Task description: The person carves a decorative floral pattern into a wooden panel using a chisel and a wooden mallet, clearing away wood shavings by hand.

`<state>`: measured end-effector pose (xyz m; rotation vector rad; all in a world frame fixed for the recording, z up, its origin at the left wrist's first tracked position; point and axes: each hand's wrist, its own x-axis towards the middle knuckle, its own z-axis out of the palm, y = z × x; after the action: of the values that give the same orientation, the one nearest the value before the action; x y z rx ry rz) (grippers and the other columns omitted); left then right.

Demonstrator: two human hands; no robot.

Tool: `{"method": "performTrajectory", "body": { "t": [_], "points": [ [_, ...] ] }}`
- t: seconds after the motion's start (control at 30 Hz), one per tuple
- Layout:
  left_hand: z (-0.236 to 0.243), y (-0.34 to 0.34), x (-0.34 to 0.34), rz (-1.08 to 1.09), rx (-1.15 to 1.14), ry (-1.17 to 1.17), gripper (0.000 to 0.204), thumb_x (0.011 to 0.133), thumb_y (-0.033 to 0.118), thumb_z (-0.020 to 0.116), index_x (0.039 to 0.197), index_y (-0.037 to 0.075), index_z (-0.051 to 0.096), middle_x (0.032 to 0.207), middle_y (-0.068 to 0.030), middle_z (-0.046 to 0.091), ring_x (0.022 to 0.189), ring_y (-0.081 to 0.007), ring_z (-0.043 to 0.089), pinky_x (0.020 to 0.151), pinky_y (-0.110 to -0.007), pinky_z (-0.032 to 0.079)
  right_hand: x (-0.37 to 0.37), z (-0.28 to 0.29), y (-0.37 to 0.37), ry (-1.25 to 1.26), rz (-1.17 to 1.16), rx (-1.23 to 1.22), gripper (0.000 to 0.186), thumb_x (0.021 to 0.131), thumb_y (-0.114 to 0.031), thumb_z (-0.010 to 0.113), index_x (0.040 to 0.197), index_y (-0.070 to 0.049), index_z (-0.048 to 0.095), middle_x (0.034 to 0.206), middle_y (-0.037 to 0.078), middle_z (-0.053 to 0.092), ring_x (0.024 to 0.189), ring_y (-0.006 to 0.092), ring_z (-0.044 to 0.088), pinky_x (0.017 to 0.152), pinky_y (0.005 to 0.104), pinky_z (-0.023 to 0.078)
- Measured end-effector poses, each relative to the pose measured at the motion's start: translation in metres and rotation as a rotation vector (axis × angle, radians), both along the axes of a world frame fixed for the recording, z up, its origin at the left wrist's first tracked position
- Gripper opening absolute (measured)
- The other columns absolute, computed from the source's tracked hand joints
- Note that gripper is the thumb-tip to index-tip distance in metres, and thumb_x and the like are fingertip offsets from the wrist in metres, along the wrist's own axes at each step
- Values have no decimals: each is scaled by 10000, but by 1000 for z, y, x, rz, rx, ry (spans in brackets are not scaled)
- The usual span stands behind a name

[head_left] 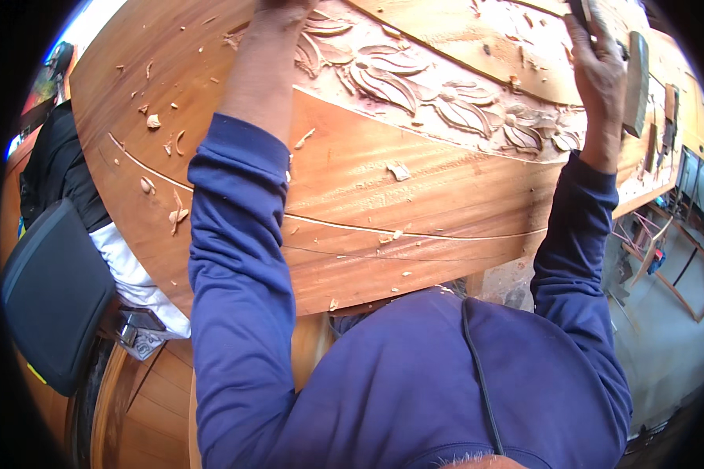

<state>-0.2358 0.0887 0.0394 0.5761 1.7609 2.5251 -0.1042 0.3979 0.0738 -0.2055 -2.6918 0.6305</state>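
Note:
A large wooden panel [446, 191] carries a band of carved flowers and leaves [387, 78]. My left hand [283, 5] is over the panel's far side, beside the left end of the carving. The top edge of the picture cuts it off, so its fingers are hidden. At the far right my right hand [600, 64] is closed around a dark, slim object [580, 11], only partly in view; its exact kind does not show. Right beside that hand is a thick wooden block [637, 84].
Wood shavings [399, 170] lie scattered over the panel. Long dark tools [669, 117] rest at its right end. A dark chair back [59, 293] stands at the left, next to white cloth [129, 270]. Wooden frames [684, 270] stand on the grey floor at right.

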Motion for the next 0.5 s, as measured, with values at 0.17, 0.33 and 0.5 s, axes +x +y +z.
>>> {"method": "performTrajectory", "body": {
  "t": [0.17,0.33,0.5],
  "points": [
    [-5,-7,-8,92,-115,-46,587,1101,514,415,1496,92,515,1112,-109,714,865,-170,691,817,-300,545,12,-3,-9,42,-48,195,505,938,-125,690,1429,-226,628,1204,201,705,1074,368,688,915,423,536],
    [2,31,8,222,-295,34,507,1098,460,467,1432,100,588,1063,-75,707,778,-126,649,703,-262,539,48,-29,52,134,58,459,362,1020,-243,669,1348,-93,640,993,133,728,702,220,677,616,351,545],
    [-4,7,-6,144,-300,-104,483,1132,373,386,1517,101,495,1256,-120,697,1056,-166,688,927,-298,552,102,9,23,283,-91,119,372,964,-171,736,1325,-90,702,989,137,764,918,265,724,814,383,564]
  ]
}}
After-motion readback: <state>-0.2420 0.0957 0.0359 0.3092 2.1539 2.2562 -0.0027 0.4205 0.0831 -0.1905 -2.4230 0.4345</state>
